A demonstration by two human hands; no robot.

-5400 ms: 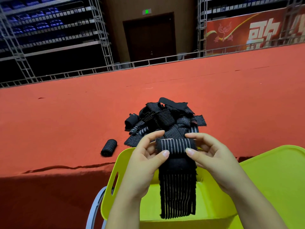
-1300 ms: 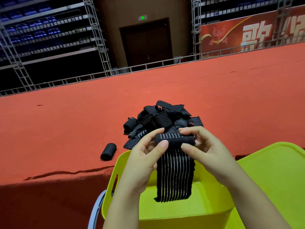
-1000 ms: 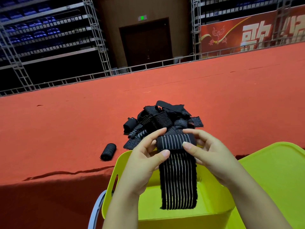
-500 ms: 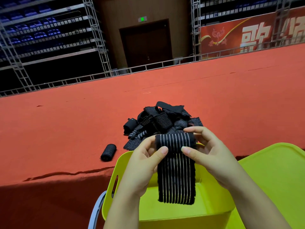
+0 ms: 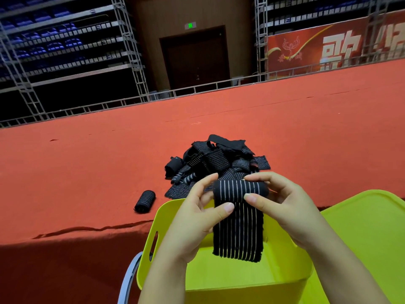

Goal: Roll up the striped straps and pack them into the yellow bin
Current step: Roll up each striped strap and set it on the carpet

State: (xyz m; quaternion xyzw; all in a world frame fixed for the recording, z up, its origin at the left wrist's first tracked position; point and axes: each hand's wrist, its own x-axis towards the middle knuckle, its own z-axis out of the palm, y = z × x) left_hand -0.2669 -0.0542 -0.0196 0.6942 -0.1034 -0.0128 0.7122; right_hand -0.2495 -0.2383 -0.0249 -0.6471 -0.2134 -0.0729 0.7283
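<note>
Black striped strap (image 5: 238, 207), half rolled, is pinched by left hand (image 5: 197, 218) and right hand (image 5: 282, 207) above yellow bin (image 5: 230, 279).

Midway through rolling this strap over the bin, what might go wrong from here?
1. The strap is only partly rolled: a loose tail hangs below the roll pinched by the left hand and right hand. If either grip slackens, the roll may unwind.
2. It is held over the yellow bin, so a slip would likely drop it in unrolled.
3. The finished roll lies near the carpet's edge and could get knocked off.
</note>
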